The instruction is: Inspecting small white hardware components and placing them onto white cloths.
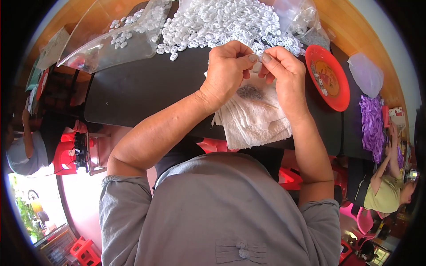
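Over a folded cream towel (255, 131), my left hand (226, 68) and my right hand (284, 73) meet at their fingertips. Each pinches thumb against forefinger; what is between them is too small to make out. On the towel lies a small dark grey heap of fine bits (250, 92), partly under my hands. Just beyond my fingers spreads a large pile of small white oval plastic pieces with holes (217, 22). To the right of my right hand, a red plate (339, 91) with a patterned middle holds a few small pale pieces along its left side.
A clear plastic bin (95, 55) lies at the left with more white pieces by it. Clear bags (310, 22) stand behind the pile. At the right are a white bag (366, 73), purple cords (372, 126) and a person in a yellow-green top (384, 195). Another person (29, 153) is at far left.
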`<state>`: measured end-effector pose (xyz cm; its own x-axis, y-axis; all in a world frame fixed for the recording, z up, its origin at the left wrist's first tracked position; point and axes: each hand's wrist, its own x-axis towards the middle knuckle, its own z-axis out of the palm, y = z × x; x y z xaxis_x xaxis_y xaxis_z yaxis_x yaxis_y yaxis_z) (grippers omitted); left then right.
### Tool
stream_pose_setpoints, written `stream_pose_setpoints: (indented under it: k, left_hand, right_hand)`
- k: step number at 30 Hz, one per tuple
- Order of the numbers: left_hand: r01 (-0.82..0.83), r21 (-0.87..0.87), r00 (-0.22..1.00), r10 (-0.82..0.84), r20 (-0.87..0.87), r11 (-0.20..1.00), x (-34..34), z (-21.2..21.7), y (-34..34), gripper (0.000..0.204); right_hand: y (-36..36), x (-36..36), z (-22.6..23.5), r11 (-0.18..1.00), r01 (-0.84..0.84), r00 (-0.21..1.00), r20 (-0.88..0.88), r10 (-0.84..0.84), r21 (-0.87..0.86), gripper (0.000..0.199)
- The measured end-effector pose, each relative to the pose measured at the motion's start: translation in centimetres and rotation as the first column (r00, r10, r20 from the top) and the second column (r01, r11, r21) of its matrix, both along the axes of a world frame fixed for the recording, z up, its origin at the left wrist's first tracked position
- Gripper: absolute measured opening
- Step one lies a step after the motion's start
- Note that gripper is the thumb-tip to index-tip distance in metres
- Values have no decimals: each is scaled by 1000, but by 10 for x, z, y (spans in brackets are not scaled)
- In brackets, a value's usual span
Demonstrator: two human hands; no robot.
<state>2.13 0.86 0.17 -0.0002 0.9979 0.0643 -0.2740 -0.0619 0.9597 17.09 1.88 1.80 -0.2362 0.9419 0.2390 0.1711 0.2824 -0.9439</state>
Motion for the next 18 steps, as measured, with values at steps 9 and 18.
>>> stream_pose_setpoints:
  k: [9,18]
  left_hand:
    - [15,-16,998,-14,56,1000,-1,3,-1,13]
    - [130,-49,982,-122,144,990,-4,7,1,12]
  right_hand:
    - [0,-3,-3,999,-7,998,-69,10,43,18]
    - [3,8,1,1000,-26,994,-105,26,-5,19]
